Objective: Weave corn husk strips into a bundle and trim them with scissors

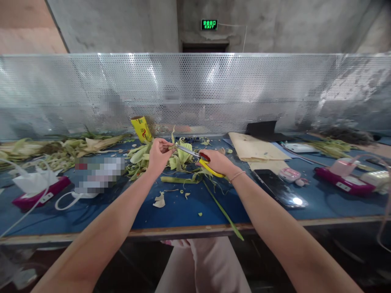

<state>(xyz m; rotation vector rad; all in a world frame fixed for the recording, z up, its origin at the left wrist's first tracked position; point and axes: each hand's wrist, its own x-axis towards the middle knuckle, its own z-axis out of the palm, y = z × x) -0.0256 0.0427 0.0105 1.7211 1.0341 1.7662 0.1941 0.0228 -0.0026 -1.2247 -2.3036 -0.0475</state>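
My right hand (pixel 217 160) is wrapped round the handles of a pair of scissors (pixel 190 152) with yellow and red grips. The blades point left, and their tips reach the fingers of my left hand (pixel 159 155). That hand is closed in a pinch on a small pale green piece of husk (pixel 171 147); its exact shape is mostly hidden by the fingers. Below and behind both hands lies a heap of pale green husk leaves (pixel 180 162). A thick green stalk piece (pixel 179 180) rests in front of the heap, on the blue tabletop (pixel 183 215).
A yellow paper can (pixel 141 129) leans behind the heap. Husks (pixel 91 146) lie at left, near a purple power strip (pixel 61 185). To the right are brown paper (pixel 258 147), a phone (pixel 276 187) and another power strip (pixel 345 183). Perforated metal (pixel 201 93) borders the back.
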